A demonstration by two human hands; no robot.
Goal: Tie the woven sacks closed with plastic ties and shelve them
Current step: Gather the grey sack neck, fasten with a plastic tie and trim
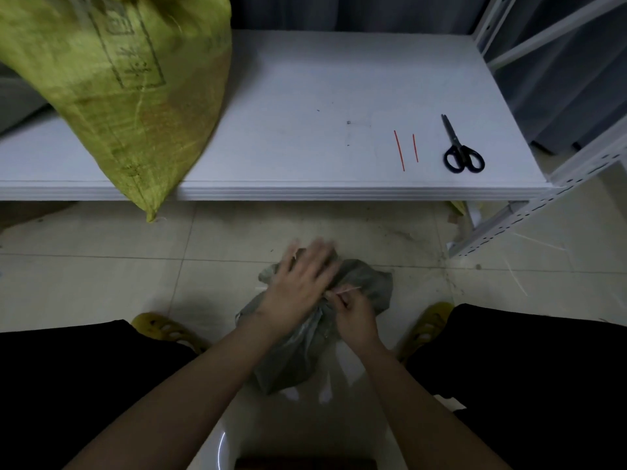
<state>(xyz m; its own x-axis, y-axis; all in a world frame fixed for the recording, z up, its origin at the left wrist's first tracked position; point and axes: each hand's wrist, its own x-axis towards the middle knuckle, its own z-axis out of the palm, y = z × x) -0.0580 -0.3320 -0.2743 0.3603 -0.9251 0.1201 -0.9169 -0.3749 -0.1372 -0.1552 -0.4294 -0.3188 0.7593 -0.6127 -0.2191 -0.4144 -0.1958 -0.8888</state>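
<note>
A grey woven sack [369, 283] stands on the floor between my knees, its neck gathered. My left hand [298, 283] lies over the bunched top, fingers spread and blurred. My right hand [353, 317] pinches a thin pale plastic tie [349, 290] at the neck of the sack. A yellow-green woven sack [129, 83] rests on the white shelf board [305, 96] at the left, its corner hanging over the front edge. Two red plastic ties [399, 150] lie on the board at the right.
Black scissors [461, 150] lie on the board to the right of the red ties. A white perforated metal shelf upright [529, 212] stands at the right. Yellow slippers [163, 327] and my dark-clothed legs frame the grey sack on the tiled floor.
</note>
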